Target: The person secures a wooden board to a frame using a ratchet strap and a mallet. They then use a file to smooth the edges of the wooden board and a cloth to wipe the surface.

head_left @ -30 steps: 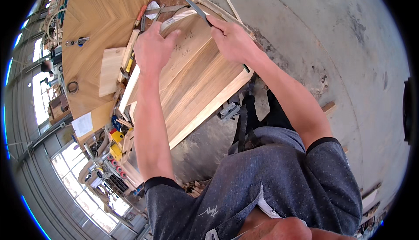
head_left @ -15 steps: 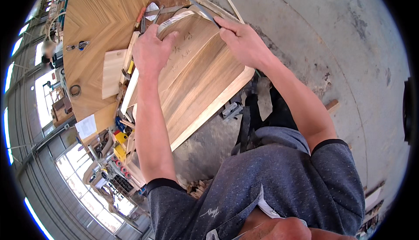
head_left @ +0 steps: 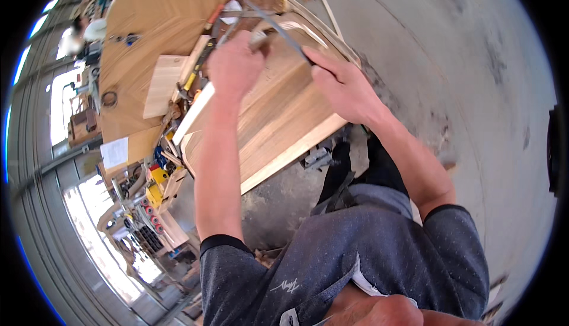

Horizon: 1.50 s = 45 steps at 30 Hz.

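My left hand (head_left: pixel 237 65) is closed around one end of a curved, pale wooden piece (head_left: pixel 303 29), which arches over the far part of a wooden panel (head_left: pixel 284 121). In my right hand (head_left: pixel 345 86) is the near end of a long, narrow grey metal file (head_left: pixel 274 24). The file slants away to the far left and crosses over the curved piece in this view. I cannot tell whether the two touch. My left fingertips are partly hidden behind the hand.
Left of the panel lie a yellow-and-black-handled tool (head_left: pixel 191 80), a red-handled tool (head_left: pixel 215 15) and a light board (head_left: pixel 163 86) on a large patterned wooden top (head_left: pixel 160 12). A paper sheet (head_left: pixel 114 152) lies at its near edge. Another person (head_left: pixel 92 42) is at the far left.
The view has shifted, so the bench appears further right. My left hand has turned and closed more tightly, and the curved piece lies at a different angle. My right hand still holds the file.
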Tool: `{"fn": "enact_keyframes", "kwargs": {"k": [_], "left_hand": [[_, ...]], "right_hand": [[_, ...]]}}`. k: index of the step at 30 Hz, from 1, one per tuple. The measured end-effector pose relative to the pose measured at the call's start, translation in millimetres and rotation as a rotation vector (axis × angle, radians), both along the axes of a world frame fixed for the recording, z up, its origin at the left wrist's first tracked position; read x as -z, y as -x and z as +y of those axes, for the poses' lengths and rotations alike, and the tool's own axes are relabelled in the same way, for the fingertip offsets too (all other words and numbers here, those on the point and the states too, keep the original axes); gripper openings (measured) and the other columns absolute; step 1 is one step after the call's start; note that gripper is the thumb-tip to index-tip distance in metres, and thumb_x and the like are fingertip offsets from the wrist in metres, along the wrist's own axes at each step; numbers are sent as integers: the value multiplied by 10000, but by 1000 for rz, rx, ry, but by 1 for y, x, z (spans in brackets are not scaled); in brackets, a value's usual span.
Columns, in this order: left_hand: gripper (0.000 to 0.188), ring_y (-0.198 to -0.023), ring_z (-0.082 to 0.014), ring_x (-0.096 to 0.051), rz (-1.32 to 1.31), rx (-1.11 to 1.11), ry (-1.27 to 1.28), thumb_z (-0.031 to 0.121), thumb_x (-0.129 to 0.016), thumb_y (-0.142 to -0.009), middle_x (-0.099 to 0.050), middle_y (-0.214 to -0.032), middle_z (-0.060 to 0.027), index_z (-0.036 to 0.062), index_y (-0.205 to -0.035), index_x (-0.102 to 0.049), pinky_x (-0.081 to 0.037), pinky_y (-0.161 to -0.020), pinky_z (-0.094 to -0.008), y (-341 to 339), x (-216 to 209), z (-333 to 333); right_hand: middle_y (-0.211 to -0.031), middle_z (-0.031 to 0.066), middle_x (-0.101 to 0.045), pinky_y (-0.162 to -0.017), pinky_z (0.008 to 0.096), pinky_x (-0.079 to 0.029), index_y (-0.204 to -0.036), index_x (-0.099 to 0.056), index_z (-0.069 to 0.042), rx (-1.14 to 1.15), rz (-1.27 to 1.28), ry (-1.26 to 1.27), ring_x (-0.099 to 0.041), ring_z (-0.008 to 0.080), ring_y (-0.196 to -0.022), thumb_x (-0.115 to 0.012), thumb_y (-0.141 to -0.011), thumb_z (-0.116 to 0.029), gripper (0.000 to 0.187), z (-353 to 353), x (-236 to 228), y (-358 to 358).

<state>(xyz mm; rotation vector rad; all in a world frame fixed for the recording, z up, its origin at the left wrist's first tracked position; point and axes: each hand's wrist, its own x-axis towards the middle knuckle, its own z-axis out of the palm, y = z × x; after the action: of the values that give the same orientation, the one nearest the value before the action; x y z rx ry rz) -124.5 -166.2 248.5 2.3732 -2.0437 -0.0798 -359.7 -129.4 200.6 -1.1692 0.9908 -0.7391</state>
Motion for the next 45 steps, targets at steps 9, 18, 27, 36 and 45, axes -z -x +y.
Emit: {"fn": "enact_keyframes", "kwargs": {"k": [9,18,27,36,45], "left_hand": [[226,-863,-418,-705,87,182,-36,184,-678,-875,-706,-934,-207,50,-1049,-624,-553,-767,-534,45,12,97],[671,-1383,-388,-473,82,283,110,264,-765,-824,-500,-1466,-229,-8,-1391,-531,-351,-1163,-574,97,182,215],[576,-1270,-421,-529,578,162,136,308,-773,-867,-536,-1408,-229,70,-1355,-578,-440,-1044,-564,-18,178,107],[632,-1157,-424,-649,317,-327,154,496,-739,-913,-578,-1316,-283,27,-1312,-597,-565,-924,-524,-214,215,-192],[379,-1127,-371,-717,287,-333,-43,287,-606,-946,-735,-1193,-230,10,-1172,-730,-575,-949,-479,-245,265,-246]], "right_hand": [[-821,-94,-506,-613,190,-387,-1523,-491,6,133,-92,-160,-463,5,-707,-517,-1082,-172,476,1,41,37],[-664,-110,-397,-444,198,-287,-1529,-494,-61,111,67,-139,-346,-3,-516,-495,-1099,-185,447,12,59,20],[-667,-105,-396,-460,199,-311,-1530,-480,-22,219,176,-156,-361,3,-522,-493,-1070,-125,472,44,74,8],[-636,-87,-411,-439,209,-317,-1535,-453,11,371,229,-189,-373,9,-492,-469,-1032,-64,509,92,63,-9],[-636,-79,-445,-442,213,-331,-1550,-438,3,477,198,-273,-387,20,-488,-525,-1012,-61,549,111,63,-16]]}}
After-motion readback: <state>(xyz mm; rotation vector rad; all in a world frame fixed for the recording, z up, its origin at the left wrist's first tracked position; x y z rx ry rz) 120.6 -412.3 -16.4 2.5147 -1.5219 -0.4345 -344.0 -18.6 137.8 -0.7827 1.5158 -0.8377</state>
